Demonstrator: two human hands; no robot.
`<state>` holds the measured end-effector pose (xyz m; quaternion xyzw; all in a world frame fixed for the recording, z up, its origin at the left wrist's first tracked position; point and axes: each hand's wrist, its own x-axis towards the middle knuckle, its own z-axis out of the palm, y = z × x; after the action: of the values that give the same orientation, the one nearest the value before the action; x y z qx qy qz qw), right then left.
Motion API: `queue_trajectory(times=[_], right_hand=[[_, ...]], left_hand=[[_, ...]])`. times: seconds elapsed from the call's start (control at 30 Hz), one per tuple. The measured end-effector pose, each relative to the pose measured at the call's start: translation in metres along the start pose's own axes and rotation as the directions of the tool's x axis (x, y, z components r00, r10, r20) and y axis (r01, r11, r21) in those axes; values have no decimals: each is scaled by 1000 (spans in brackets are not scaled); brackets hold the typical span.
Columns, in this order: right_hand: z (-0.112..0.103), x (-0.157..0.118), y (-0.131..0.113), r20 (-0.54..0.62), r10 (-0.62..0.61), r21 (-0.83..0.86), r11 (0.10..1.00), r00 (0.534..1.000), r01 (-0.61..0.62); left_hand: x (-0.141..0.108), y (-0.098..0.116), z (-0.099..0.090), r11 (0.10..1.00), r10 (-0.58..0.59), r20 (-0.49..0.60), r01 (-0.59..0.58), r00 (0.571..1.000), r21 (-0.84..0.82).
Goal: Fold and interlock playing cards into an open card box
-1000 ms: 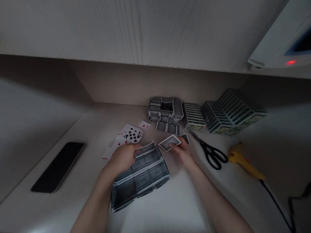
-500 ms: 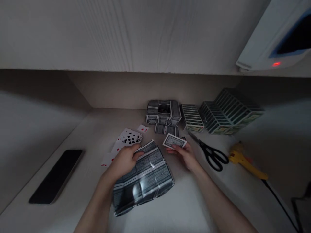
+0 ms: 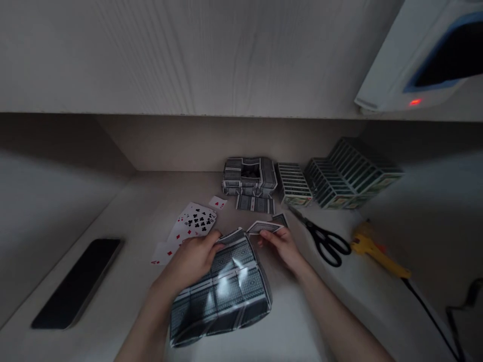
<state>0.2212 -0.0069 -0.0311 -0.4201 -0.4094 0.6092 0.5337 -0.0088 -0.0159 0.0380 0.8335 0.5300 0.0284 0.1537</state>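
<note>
A box-like piece made of joined playing cards [image 3: 230, 281], backs outward and shiny, is tilted toward me. Its upper left edge is pinched between the thumb and fingers of my left hand [image 3: 196, 256]. Between its thumb and fingers, my right hand [image 3: 281, 246] holds a single card [image 3: 264, 228], patterned back up, beside the upper right corner of that piece. Whether the card touches the corner cannot be made out. Loose face-up cards [image 3: 199, 219] lie spread beyond my left hand. Another card [image 3: 280, 219] lies just behind my right hand.
A card-built block [image 3: 267, 176] with an opening stands at the back, beside slotted card stacks [image 3: 294, 183]. Scissors [image 3: 326, 241] and a corded yellow glue gun [image 3: 379, 254] lie right; a black phone [image 3: 77, 284] lies left. A shelf edge [image 3: 226, 116] overhangs.
My right hand has tilted the card flatter and brought it close to the corner of the card-made piece. My left hand still grips that piece, which has turned slightly. The camera view has shifted a little.
</note>
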Motion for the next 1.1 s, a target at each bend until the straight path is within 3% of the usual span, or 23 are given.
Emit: queue_trajectory(times=[0.23,0.53,0.93,1.1], right_hand=[[0,3,-2,25,-25,-177,984,999,29],[-12,8,3,70,-82,-455,884,994,105],[-19,12,13,99,-44,-499,862,994,87],[-14,12,10,112,-21,-485,871,993,73]], left_hand=[[0,6,-1,996,30,16,-31,999,84],[7,9,5,986,67,52,-74,996,152],[10,8,14,984,90,1,-89,996,156],[11,12,11,991,45,49,-51,998,123]])
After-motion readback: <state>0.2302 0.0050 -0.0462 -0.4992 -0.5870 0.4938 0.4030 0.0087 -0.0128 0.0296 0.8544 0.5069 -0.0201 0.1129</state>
